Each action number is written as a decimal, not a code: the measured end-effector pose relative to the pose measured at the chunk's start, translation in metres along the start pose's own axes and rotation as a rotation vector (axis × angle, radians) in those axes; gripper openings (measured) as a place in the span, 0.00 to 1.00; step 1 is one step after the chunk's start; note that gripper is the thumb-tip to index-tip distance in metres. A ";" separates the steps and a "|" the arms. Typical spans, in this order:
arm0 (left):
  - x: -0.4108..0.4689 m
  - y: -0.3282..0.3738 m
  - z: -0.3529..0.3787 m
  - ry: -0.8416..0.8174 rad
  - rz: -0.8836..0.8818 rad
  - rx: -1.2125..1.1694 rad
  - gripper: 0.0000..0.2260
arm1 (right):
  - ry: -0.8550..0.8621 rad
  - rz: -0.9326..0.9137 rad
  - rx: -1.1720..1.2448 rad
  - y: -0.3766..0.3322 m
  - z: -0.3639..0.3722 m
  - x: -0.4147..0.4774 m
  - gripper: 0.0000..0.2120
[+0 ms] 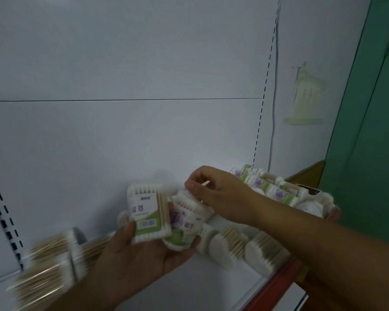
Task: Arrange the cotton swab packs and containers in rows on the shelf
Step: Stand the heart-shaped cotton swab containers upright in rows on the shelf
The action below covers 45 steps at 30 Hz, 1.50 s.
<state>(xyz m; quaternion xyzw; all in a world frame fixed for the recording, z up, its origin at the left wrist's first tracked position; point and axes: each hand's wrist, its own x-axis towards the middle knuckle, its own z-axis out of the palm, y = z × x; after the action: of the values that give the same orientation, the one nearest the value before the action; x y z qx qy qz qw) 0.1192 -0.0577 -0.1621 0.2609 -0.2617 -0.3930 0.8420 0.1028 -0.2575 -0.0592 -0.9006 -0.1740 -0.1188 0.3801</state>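
Observation:
My left hand point(130, 257) holds two cotton swab packs above the white shelf point(202, 286). One is a flat pack with a green and white label point(147, 215), upright against my thumb. The other is a pack with a purple flower label point(184, 223) lying across my fingers. My right hand point(213, 191) reaches in from the right, its fingers curled and pinching the top edge of the flower pack. Several flower-label packs point(276, 189) are piled at the shelf's far right. Loose swab bundles point(240, 245) lie on the shelf under my right forearm.
Blurred clear containers of wooden-stick swabs point(52, 265) stand at the shelf's left. The shelf has a red front edge point(276, 286). A white back panel with slotted uprights point(263, 95) rises behind. A green wall point(368, 131) is at the right.

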 end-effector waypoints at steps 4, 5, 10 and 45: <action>-0.002 0.008 -0.007 0.045 0.030 -0.011 0.27 | -0.111 0.039 -0.547 0.022 -0.012 -0.027 0.20; -0.002 0.007 -0.008 0.041 0.032 -0.012 0.27 | -0.181 0.084 -0.621 0.028 -0.009 -0.035 0.25; 0.001 0.005 -0.007 0.007 0.063 0.054 0.27 | -0.238 -0.012 -0.970 0.049 0.022 -0.049 0.37; -0.120 -0.020 0.081 0.215 0.528 0.148 0.27 | -0.462 0.217 0.899 -0.005 0.021 -0.001 0.22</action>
<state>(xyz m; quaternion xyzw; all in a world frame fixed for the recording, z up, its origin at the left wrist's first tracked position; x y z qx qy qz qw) -0.0103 0.0074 -0.1442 0.2846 -0.2578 -0.1104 0.9167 0.1016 -0.2393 -0.0702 -0.6641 -0.1928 0.2100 0.6912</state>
